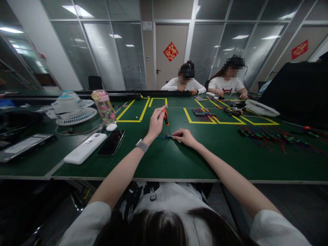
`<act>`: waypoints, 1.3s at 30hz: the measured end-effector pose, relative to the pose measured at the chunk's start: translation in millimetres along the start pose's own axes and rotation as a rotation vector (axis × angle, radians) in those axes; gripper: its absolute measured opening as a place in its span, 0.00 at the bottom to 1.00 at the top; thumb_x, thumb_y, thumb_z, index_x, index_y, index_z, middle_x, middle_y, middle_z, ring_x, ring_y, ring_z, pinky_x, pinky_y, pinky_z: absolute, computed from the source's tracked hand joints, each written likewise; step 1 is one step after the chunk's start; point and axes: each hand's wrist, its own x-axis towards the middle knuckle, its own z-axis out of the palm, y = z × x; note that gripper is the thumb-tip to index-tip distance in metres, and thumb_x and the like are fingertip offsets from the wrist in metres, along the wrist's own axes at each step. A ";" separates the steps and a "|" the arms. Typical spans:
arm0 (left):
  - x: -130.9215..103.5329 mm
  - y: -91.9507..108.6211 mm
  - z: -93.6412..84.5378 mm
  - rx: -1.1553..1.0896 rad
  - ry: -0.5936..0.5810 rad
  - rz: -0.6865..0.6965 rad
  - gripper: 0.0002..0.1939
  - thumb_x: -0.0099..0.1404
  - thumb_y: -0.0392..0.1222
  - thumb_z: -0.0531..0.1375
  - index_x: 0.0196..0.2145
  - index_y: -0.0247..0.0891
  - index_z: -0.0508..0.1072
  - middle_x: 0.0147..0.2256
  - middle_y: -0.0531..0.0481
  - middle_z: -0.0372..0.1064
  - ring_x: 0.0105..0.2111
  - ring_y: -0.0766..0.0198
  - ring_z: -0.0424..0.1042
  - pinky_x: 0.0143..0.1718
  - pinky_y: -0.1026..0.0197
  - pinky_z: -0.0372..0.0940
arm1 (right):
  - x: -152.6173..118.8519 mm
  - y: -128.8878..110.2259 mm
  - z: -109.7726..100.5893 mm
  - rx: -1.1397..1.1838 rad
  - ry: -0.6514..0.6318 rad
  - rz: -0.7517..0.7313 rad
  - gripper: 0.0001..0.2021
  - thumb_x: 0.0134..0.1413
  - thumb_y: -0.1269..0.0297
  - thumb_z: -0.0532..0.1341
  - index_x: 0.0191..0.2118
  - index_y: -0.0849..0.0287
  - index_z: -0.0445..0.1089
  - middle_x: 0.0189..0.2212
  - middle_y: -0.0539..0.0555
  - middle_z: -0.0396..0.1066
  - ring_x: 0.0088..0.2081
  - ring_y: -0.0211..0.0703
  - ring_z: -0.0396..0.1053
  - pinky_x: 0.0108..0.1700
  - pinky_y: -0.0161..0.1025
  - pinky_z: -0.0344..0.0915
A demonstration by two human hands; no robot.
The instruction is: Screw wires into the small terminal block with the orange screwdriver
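Head view — hands [156,122] [186,137] angled inward, left higher.

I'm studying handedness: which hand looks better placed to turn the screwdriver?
Probably the left hand: it holds the screwdriver by its handle, while the right hand pinches the small board near the tip.

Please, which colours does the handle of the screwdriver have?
The screwdriver handle is orange and black, as the head view shows.

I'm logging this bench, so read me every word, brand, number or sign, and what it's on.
"招财进宝": red diamond sign on the door.
Too blurred: right-hand red sign.
Too small: marking on the white power bank.
Too small: wall plaque.
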 end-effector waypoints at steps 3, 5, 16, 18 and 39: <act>-0.4 0.8 0.7 -0.040 -0.010 -0.002 0.14 0.68 0.39 0.52 0.49 0.41 0.71 0.43 0.48 0.70 0.42 0.66 0.69 0.45 0.63 0.64 | 0.1 1.2 0.1 0.005 -0.001 -0.003 0.10 0.49 0.65 0.64 0.37 0.62 0.78 0.30 0.55 0.73 0.29 0.37 0.67 0.33 0.34 0.62; -1.3 0.5 0.8 -0.031 0.020 0.006 0.12 0.66 0.41 0.56 0.46 0.41 0.73 0.39 0.49 0.70 0.38 0.67 0.70 0.41 0.64 0.65 | 0.4 2.0 0.5 0.007 -0.001 -0.005 0.10 0.49 0.65 0.64 0.37 0.62 0.78 0.31 0.55 0.73 0.29 0.37 0.67 0.33 0.34 0.62; 0.6 -3.5 0.8 -0.077 0.033 -0.016 0.14 0.67 0.37 0.54 0.49 0.40 0.71 0.44 0.47 0.71 0.43 0.64 0.71 0.45 0.62 0.65 | 0.9 2.3 1.6 -0.003 0.005 -0.003 0.09 0.49 0.65 0.64 0.37 0.62 0.78 0.31 0.55 0.73 0.29 0.37 0.67 0.34 0.34 0.62; -0.5 -4.0 1.1 -0.035 0.062 0.003 0.11 0.64 0.40 0.58 0.45 0.40 0.74 0.40 0.47 0.70 0.39 0.65 0.71 0.41 0.63 0.66 | 0.7 1.8 1.5 -0.003 0.005 -0.003 0.09 0.49 0.65 0.64 0.37 0.61 0.78 0.31 0.55 0.73 0.29 0.37 0.67 0.34 0.34 0.62; 0.6 -2.7 -1.2 -0.062 0.013 -0.065 0.16 0.68 0.35 0.50 0.50 0.41 0.70 0.45 0.48 0.70 0.45 0.65 0.69 0.49 0.61 0.62 | 0.9 2.9 2.0 0.005 0.007 -0.007 0.09 0.49 0.65 0.64 0.37 0.60 0.78 0.31 0.54 0.73 0.30 0.38 0.67 0.34 0.34 0.63</act>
